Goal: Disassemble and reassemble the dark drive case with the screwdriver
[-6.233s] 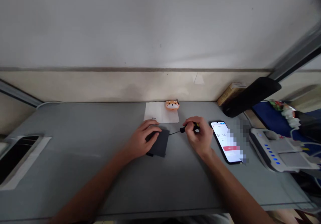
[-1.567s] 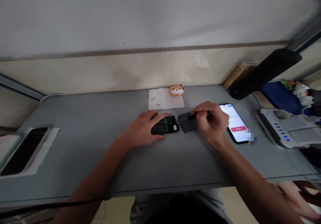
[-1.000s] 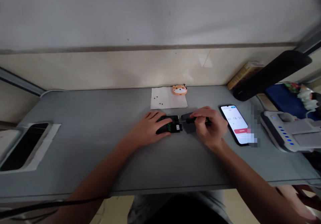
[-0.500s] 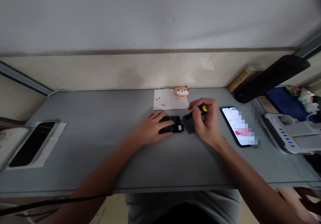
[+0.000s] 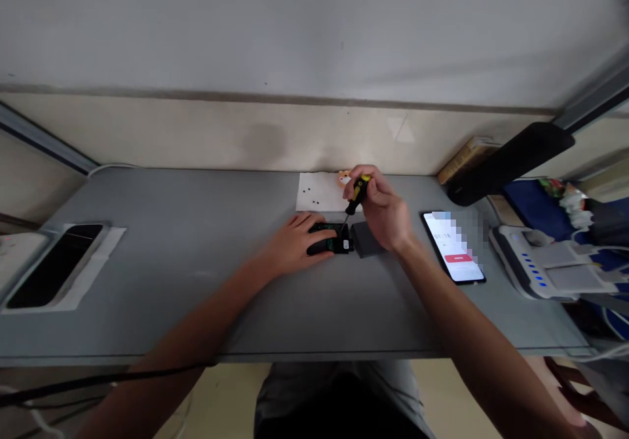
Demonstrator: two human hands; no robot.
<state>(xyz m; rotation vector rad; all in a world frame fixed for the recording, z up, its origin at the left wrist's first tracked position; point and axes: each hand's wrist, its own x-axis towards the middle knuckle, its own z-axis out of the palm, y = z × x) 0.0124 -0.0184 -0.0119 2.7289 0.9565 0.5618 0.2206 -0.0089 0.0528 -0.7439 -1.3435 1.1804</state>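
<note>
My left hand (image 5: 295, 241) grips a small black electronic device with a green circuit board (image 5: 330, 245) against the table, its fingers lying across the left part. In my right hand (image 5: 386, 211) is a black-and-yellow screwdriver (image 5: 358, 193), tilted, its shaft pointing down to the device's upper right area. Whether the tip sits on a screw is too small to tell. A dark grey flat block (image 5: 365, 241) lies just right of the device, partly under my right hand. Behind them is a white paper (image 5: 322, 196) with several tiny dark screws (image 5: 315, 202). An orange animal-faced case (image 5: 344, 178) is mostly hidden by my right hand.
At right lies a lit phone (image 5: 455, 249) showing a timer. Beyond it are a white power strip (image 5: 521, 259) with plugs, a black cylinder (image 5: 511, 164) and a box (image 5: 466, 157). A dark-screened phone (image 5: 56, 265) rests on paper at left. A wall stands behind the table.
My right hand has moved left and up, bringing the screwdriver from a flat position beside the device to a steeper one over it. The grey block now shows more. My left hand stays on the device.
</note>
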